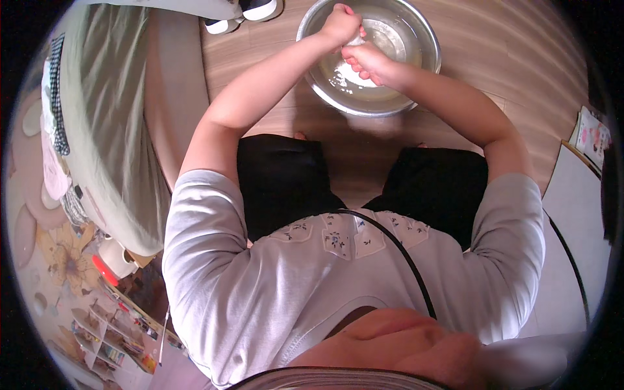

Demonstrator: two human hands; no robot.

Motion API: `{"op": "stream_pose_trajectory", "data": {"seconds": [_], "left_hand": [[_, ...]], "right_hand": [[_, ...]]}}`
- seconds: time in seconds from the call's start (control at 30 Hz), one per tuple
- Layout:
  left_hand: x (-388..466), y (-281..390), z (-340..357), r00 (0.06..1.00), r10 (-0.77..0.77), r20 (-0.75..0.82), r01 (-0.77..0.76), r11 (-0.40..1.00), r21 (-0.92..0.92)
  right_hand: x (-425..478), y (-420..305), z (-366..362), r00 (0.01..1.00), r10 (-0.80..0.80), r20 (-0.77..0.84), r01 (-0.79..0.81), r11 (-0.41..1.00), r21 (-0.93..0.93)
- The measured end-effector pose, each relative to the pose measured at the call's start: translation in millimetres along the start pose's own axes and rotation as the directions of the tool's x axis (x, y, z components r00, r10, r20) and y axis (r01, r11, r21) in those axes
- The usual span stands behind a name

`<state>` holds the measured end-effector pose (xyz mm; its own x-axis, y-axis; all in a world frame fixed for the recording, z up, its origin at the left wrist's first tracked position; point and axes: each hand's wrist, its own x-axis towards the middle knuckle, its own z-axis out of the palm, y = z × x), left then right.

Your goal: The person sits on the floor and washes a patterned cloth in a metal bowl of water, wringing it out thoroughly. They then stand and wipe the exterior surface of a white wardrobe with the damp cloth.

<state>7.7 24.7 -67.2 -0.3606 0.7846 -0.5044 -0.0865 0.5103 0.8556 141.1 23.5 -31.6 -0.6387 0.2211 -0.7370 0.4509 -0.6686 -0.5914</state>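
A round metal basin (429,48) with liquid in it stands on the wood-look floor in front of me. Over it, my left hand (342,25) and my right hand (368,61) are closed close together on a white, wet-looking cloth (355,41), which shows between them. My left hand is the farther one, near the basin's far rim; my right hand is nearer the middle. Below my right hand a bright white patch with small white flecks shows in the basin; whether it is cloth, foam or glare I cannot tell.
A bed or couch with a pale green cover (105,97) runs along the left. Dark shoes with white soles (263,9) lie beyond it. At the right are a white panel (575,209) and a printed booklet (592,136). A black cable (404,248) crosses my shirt.
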Motion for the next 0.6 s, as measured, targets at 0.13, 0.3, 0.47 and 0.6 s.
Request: {"op": "stream_pose_trajectory", "data": {"seconds": [0.13,0.3,0.47,0.6], "left_hand": [[6,0,1,1.0,0.019,0.0,-0.019,0.997,0.081],[2,-12,4,0.995,-0.096,0.019,0.097,0.994,-0.058],[-14,-30,-9,0.963,0.011,0.27,0.098,0.917,-0.387],[-27,-25,-16,0.963,0.129,0.238,-0.069,0.967,-0.245]], "right_hand": [[11,3,-6,1.0,-0.01,-0.018,0.01,1.0,-0.02],[24,10,-18,0.994,0.087,0.064,-0.086,0.996,-0.016],[33,29,-33,0.995,0.005,0.097,0.007,0.993,-0.122],[21,47,-26,0.921,-0.374,-0.111,0.355,0.921,-0.161]]}}
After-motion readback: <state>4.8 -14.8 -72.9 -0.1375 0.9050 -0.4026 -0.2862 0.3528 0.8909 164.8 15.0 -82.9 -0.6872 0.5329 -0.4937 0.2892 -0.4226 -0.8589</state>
